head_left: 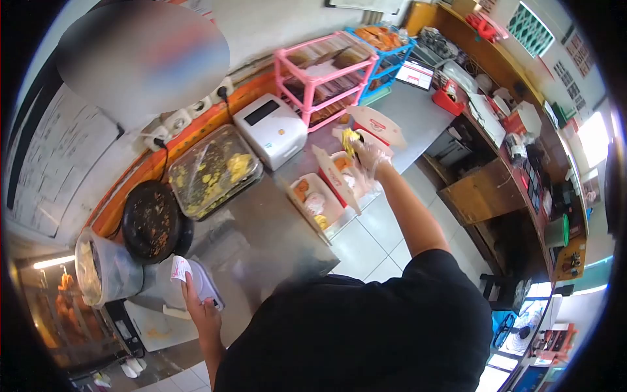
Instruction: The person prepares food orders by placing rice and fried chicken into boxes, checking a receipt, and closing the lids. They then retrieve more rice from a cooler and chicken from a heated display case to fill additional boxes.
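My right hand [371, 159], in a clear plastic glove, is closed on some yellow food [351, 140] that looks like scrambled egg. It is over the farthest white-and-red takeaway box [379, 124], whose lid stands up. Beside it is a middle box [332, 175] with orange and white food inside. The nearest box [334, 210] holds rice, orange pieces and a bit of yellow. My bare left hand [202, 306] grips a small printed paper slip [181, 268] above a pale purple device [208, 284], perhaps a scale.
A clear tray [215, 171] with yellow pieces sits by the wall, next to a white machine [271, 129]. There is a black pan [157, 222] beside a plastic tub [108, 268]. Pink rack [310, 81] and blue rack [385, 55] stand behind the boxes.
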`<state>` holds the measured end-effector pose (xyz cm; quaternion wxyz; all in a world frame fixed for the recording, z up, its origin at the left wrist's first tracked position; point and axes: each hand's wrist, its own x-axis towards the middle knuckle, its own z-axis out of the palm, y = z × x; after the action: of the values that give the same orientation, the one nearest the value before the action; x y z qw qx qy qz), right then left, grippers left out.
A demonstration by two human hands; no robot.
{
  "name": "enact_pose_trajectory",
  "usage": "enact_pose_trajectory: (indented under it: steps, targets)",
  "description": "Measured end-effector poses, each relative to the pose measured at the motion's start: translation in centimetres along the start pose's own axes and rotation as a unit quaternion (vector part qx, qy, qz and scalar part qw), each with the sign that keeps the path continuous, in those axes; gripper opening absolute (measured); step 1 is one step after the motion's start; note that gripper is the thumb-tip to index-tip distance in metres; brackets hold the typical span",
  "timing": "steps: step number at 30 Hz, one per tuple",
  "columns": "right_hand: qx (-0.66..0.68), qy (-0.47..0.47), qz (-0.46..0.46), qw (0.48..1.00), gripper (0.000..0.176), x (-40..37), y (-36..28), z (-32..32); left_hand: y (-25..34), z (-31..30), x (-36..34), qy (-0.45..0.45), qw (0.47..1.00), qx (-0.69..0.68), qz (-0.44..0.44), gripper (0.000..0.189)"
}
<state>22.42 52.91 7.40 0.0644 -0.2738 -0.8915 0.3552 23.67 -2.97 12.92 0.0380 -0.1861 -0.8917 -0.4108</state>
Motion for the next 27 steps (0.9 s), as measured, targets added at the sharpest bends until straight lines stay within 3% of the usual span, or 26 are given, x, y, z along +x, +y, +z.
enact_pose_trajectory:
  steps: [2, 3, 5, 8, 9, 11, 12, 13, 19, 21, 23, 25, 27]
  targets:
    - [-0.035, 0.049, 0.014, 0.998, 0.044, -0.9, 5.0, 2.1, 1.9, 1.4, 1.0, -0.014, 1.000, -0.003, 0.008, 0.099]
    - [0.088, 0.039, 0.137, 0.986, 0.042, -1.1, 6.7, 3.6, 3.0, 2.1, 1.5, -0.023, 1.000, -0.008, 0.011, 0.100]
    - [0.038, 0.010, 0.157, 0.987, 0.039, -4.1, 5.3, 3.5, 4.5, 3.5, 2.3, -0.039, 0.999, -0.008, 0.014, 0.100]
    - [-0.075, -0.073, 0.087, 0.991, 0.043, -4.4, 9.0, 6.5, 6.7, 5.2, 3.2, -0.070, 0.997, -0.004, 0.017, 0.101]
    - [-0.069, -0.074, 0.092, 0.991, 0.043, -5.0, 8.9, 6.4, 7.2, 5.6, 3.4, -0.081, 0.997, -0.003, 0.018, 0.101]
    - [-0.187, -0.162, 0.011, 0.969, 0.047, -6.0, 7.9, 5.7, 8.2, 6.1, 3.7, -0.089, 0.996, 0.002, 0.017, 0.100]
    - [-0.253, -0.206, 0.012, 0.945, 0.051, -7.3, 4.5, 3.0, 8.4, 6.4, 3.8, -0.092, 0.996, 0.002, 0.014, 0.100]
    - [-0.250, -0.207, 0.012, 0.946, 0.051, -7.3, 5.2, 3.5, 8.5, 6.5, 3.8, -0.093, 0.996, 0.005, 0.014, 0.100]
    - [-0.251, -0.175, -0.034, 0.951, 0.056, -8.5, 7.4, 4.6, 8.5, 6.8, 3.9, -0.089, 0.996, 0.018, 0.010, 0.101]
    - [-0.205, -0.071, -0.013, 0.976, 0.055, -7.3, 4.6, 3.4, 8.4, 6.3, 4.2, -0.094, 0.995, 0.016, 0.031, 0.101]
    - [-0.141, 0.053, -0.119, 0.981, 0.054, -4.3, 3.8, 4.0, 8.1, 5.4, 4.1, -0.064, 0.997, 0.024, 0.023, 0.099]
    - [-0.025, 0.053, -0.191, 0.980, 0.050, -2.7, -3.0, 2.7, 7.9, 4.8, 3.8, -0.041, 0.999, 0.029, 0.016, 0.098]
    - [-0.019, 0.035, -0.274, 0.961, 0.046, -0.9, -8.3, 5.5, 7.0, 4.5, 3.6, -0.030, 0.999, -0.011, 0.025, 0.093]
